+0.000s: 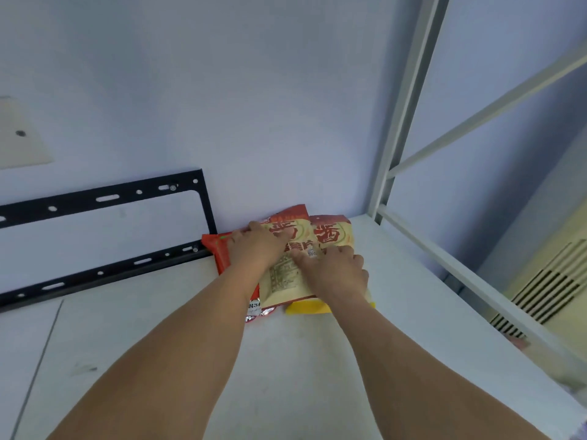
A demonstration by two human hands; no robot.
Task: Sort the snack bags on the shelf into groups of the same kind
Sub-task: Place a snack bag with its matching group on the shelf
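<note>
White shelf (317, 360) carries a pile of snack bags at the back wall. Red bag (219, 249) left, cream-and-red bags (286, 281) overlapping, yellow bag (306, 308) in front.

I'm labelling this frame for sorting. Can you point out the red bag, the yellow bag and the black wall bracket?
red bag (219, 252): head view, bare left edge beside the left hand.
yellow bag (306, 308): head view, corner showing under the cream bags.
black wall bracket (104, 198): head view, top bar.
</note>
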